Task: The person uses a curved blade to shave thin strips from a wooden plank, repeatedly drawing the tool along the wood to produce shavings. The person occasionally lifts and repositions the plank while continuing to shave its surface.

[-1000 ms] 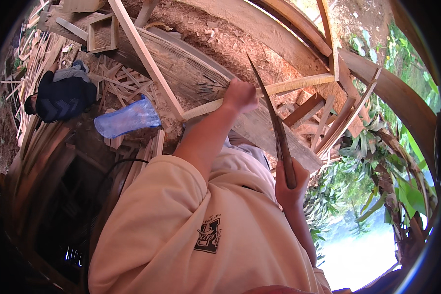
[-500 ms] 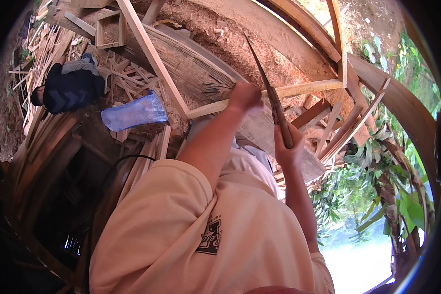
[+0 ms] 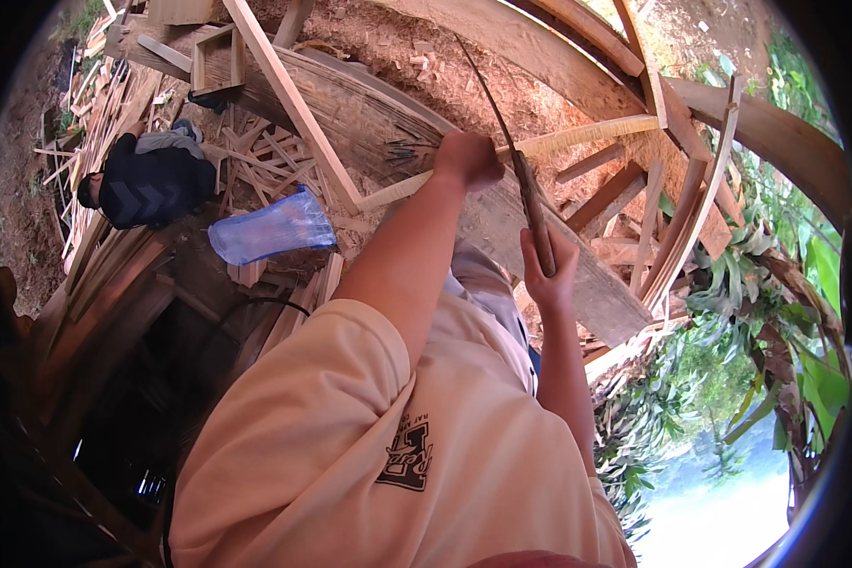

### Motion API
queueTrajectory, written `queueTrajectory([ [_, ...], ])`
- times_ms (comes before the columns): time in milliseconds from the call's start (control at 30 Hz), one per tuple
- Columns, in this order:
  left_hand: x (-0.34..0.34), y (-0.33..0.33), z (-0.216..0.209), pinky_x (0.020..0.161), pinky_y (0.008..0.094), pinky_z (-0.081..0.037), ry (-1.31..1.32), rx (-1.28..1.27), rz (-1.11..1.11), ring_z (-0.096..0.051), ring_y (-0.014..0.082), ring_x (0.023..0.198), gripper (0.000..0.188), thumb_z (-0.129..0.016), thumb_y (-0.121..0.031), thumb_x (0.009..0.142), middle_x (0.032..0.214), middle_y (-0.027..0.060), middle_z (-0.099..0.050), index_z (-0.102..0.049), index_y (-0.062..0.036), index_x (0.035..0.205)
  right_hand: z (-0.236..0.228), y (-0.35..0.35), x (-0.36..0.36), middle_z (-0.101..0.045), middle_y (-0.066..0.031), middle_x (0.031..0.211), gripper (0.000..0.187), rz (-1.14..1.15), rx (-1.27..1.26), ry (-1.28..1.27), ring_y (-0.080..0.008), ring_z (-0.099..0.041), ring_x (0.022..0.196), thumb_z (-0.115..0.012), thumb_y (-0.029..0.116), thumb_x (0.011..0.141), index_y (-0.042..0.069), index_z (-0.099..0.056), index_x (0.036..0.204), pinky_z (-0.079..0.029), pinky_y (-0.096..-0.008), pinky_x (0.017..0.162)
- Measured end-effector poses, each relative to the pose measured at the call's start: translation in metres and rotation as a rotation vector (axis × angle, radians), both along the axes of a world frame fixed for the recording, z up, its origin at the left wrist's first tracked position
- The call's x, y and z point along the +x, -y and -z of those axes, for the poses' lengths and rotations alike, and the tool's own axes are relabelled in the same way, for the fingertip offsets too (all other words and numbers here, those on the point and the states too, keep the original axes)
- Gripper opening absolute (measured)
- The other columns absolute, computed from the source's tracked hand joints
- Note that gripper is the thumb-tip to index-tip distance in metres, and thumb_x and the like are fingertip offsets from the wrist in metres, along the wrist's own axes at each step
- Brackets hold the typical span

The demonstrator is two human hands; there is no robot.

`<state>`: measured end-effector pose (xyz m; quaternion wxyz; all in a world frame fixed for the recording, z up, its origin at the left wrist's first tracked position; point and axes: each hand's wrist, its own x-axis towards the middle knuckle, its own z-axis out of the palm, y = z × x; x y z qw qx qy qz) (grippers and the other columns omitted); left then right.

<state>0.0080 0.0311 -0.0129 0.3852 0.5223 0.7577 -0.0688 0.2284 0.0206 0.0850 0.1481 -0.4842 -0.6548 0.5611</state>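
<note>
A pale wooden frame (image 3: 577,140) is seen from above, laid across a long, weathered plank table (image 3: 350,121) that runs from upper left to lower right. The near bar of the frame is gripped by the left hand (image 3: 469,159), which is curled into a fist over it; the fingertips are hidden. The dark handle of a long, narrow-bladed tool (image 3: 523,180) is held by the right hand (image 3: 551,257), with the fingers wrapped around its lower end. The blade is pointed up and away, past the left hand and across the near bar; whether the bar is touched by it cannot be told.

Small dark nails (image 3: 409,150) are scattered on the table to the left of the left hand. A small wooden box (image 3: 199,64) is set farther up the same plank. At left, a bluish see-through plastic container (image 3: 273,227) is seen near a person in dark clothing (image 3: 156,186). Wood offcuts (image 3: 615,199) are heaped beyond the right hand, and green plants (image 3: 719,284) are seen at right.
</note>
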Motion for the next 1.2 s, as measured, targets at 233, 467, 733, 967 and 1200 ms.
queueTrajectory([
  [233, 0.004, 0.006, 0.004, 0.096, 0.0461, -0.056, -0.024, 0.025, -0.005, -0.076, 0.0361, 0.091, 0.032, -0.056, -0.026, 0.089, 0.090, 0.0204, -0.077, -0.081, -0.0065, 0.086, 0.000, -0.001, 0.002, -0.046, -0.0081, 0.059, 0.021, 0.024, -0.010, -0.056, -0.0127, -0.041, 0.054, -0.069, 0.008, 0.094, 0.001, -0.057, 0.077, -0.037, -0.0346, 0.051],
  [467, 0.011, 0.022, 0.017, 0.126, 0.0460, -0.027, -0.065, 0.120, 0.064, -0.069, 0.0283, 0.113, 0.036, -0.052, -0.027, 0.095, 0.102, 0.0175, -0.077, -0.081, -0.0082, 0.088, -0.005, -0.012, 0.011, -0.046, -0.0094, 0.058, 0.022, -0.060, -0.051, -0.049, -0.0151, -0.041, 0.052, -0.069, 0.008, 0.093, 0.000, -0.057, 0.077, -0.037, -0.0359, 0.051],
  [733, 0.009, 0.031, 0.029, 0.131, 0.0484, -0.017, -0.062, 0.266, 0.024, -0.053, 0.0317, 0.141, 0.038, -0.063, -0.037, 0.090, 0.116, 0.0202, -0.074, -0.082, -0.0040, 0.091, -0.001, -0.010, 0.010, -0.045, -0.0074, 0.058, 0.024, -0.040, -0.015, -0.094, -0.0131, -0.041, 0.053, -0.069, 0.009, 0.094, 0.001, -0.056, 0.076, -0.036, -0.0347, 0.051],
  [967, -0.073, 0.053, -0.028, 0.126, 0.0546, -0.025, -0.207, 0.754, -0.078, -0.048, 0.0408, 0.141, 0.062, -0.077, -0.046, 0.089, 0.134, 0.0235, -0.060, -0.059, 0.0020, 0.123, 0.004, -0.002, 0.010, -0.044, -0.0022, 0.059, 0.027, 0.066, -0.063, -0.070, -0.0078, -0.039, 0.057, -0.069, 0.009, 0.095, 0.000, -0.055, 0.074, -0.032, -0.0329, 0.051],
  [1200, -0.208, 0.144, 0.023, 0.106, 0.0564, -0.042, -0.504, 0.604, -1.066, -0.053, 0.0492, 0.120, 0.046, -0.067, -0.028, 0.100, 0.124, 0.0295, -0.054, -0.050, 0.0079, 0.121, 0.003, -0.011, 0.004, -0.042, 0.0007, 0.060, 0.025, -0.084, 0.002, -0.077, -0.0070, -0.038, 0.057, -0.067, 0.009, 0.095, 0.000, -0.054, 0.075, -0.030, -0.0314, 0.051],
])
